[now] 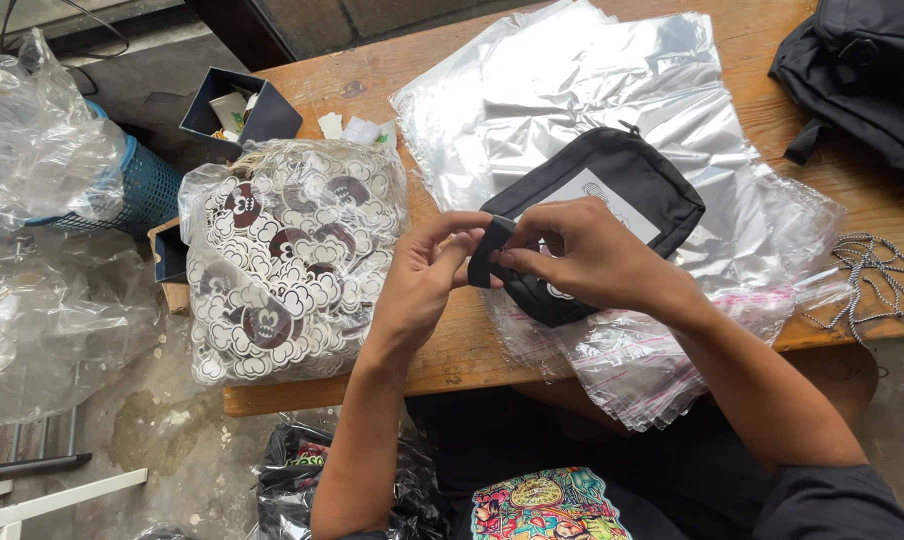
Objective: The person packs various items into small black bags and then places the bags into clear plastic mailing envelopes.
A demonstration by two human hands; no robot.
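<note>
Wooden table (pixel 452 355), cut off at the top edge. Across its upper centre we see a stack of clear plastic bags (pixel 582 80), too many to count. Upper right, a black bag (pixel 862 70), partly out of frame. Left of centre, one clear sack of cloud-shaped stickers (pixel 287 260), uncountable. One black pouch (pixel 612 200) sits mid-frame on the plastic bags. Our left hand (pixel 422 280) and right hand (pixel 582 255) both pinch its strap (pixel 487 250). Upper left, one dark box (pixel 242 105), contents unclear.
</note>
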